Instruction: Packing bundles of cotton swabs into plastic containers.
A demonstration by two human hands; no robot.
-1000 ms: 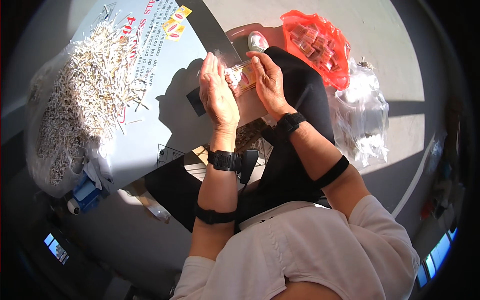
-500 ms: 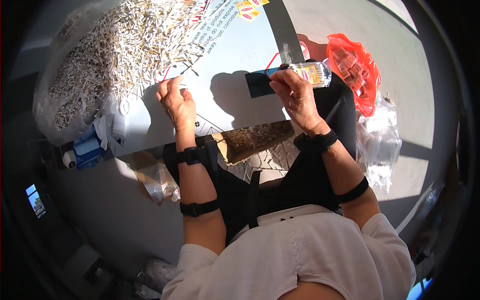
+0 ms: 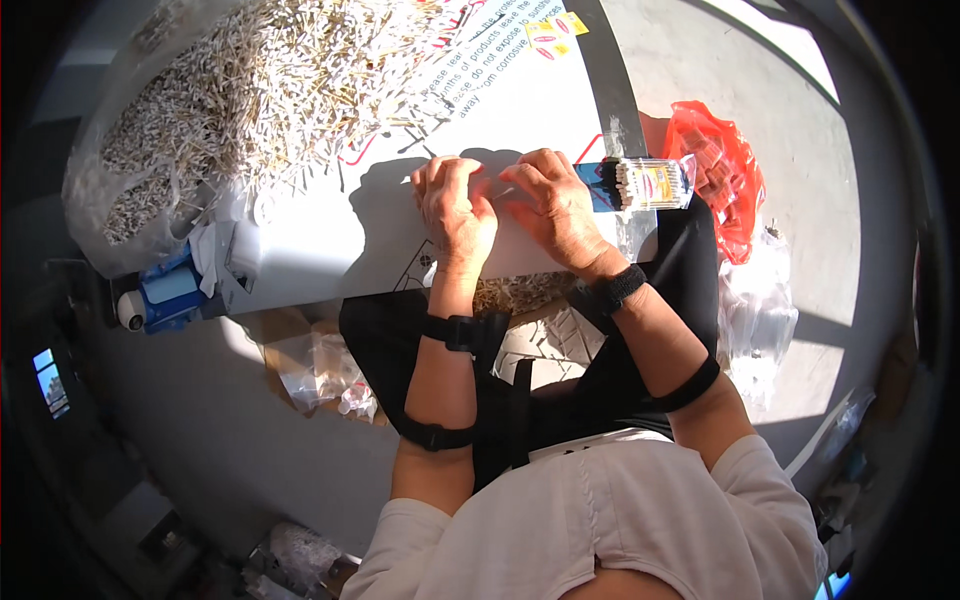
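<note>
My left hand (image 3: pixel 457 212) and my right hand (image 3: pixel 562 210) face each other just above the white printed tabletop sheet (image 3: pixel 300 255). Their fingers are curled in, with the fingertips only a small gap apart. Whatever lies between the fingers is too small or hidden to make out. Beyond my left hand spreads a big heap of cotton swabs (image 3: pixel 290 85), partly inside a clear plastic bag (image 3: pixel 88 200). To the right of my right hand, a clear packet of cotton swabs (image 3: pixel 655 185) with a yellow label lies at the table's right edge, beside a dark blue patch (image 3: pixel 597 185).
Small yellow cards (image 3: pixel 550 40) lie at the far right of the sheet. A red bag of small packs (image 3: pixel 715 165) and clear plastic bags (image 3: pixel 757 310) are off the right edge. Left stands a blue and white package (image 3: pixel 170 295). Below the near edge, a box (image 3: pixel 520 290) holds swabs.
My left hand has moved right, away from the swab heap. The right hand has left the packet's side and come close to the left. The whole view has shifted slightly.
</note>
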